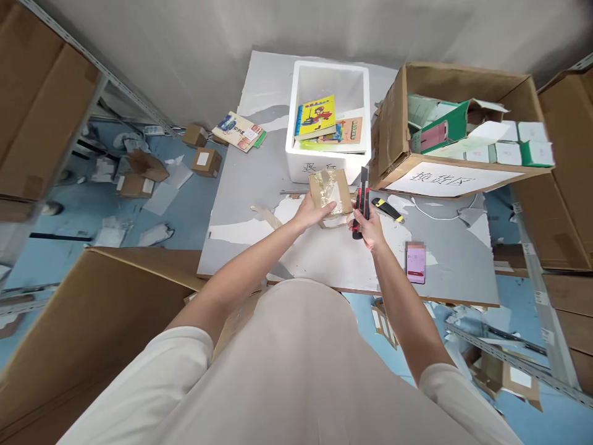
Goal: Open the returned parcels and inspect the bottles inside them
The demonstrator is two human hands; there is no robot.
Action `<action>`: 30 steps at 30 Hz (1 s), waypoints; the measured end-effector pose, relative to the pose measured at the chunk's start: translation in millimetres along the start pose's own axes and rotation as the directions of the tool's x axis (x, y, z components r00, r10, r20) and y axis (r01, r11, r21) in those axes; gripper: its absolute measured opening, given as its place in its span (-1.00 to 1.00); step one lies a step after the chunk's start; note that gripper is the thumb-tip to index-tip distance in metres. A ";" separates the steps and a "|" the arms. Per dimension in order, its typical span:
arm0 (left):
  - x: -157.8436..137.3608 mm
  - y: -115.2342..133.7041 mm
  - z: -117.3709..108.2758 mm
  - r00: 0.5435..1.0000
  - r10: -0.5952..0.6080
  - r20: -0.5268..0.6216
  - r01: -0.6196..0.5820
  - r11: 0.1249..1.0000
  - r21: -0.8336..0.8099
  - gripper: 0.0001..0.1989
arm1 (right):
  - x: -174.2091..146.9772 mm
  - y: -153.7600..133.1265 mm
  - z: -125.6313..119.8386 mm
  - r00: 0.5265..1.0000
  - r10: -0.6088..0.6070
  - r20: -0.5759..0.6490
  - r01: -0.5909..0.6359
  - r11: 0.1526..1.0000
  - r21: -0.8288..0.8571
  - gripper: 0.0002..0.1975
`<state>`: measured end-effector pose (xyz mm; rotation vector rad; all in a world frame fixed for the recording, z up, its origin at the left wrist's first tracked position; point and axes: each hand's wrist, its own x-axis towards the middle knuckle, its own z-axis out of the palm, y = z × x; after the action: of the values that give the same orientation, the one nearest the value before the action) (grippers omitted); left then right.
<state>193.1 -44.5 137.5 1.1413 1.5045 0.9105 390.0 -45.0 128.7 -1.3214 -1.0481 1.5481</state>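
In the head view, my left hand (311,212) grips a small brown cardboard box (330,185) by its left and front side, the thumb on top over shiny clear tape. Just right of the box, my right hand (370,228) is wrapped round a red and black box cutter (362,204), which points away from me. Whether its blade is out I cannot tell. A second cutter, yellow and black (388,210), lies on the grey table (445,247) right of my right hand. Behind the small box stands a white foam box (296,111) with books (315,117) inside.
An open carton (389,130) full of green and white boxes stands at the back right. Books (237,131) lie at the table's left edge. A phone (416,262) and a white cable (438,216) are on the right. A large open carton (106,321) stands at lower left.
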 end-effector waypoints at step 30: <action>-70.7 -105.9 -28.8 0.832 -0.484 0.272 0.539 0.821 -0.189 -0.22 | -75.8 83.9 -60.1 0.982 0.045 -0.186 -0.055 0.997 -0.051 -0.54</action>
<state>146.7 -141.2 63.1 0.5668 1.3686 0.5625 451.7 -138.1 66.1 -1.5097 -0.9540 1.4102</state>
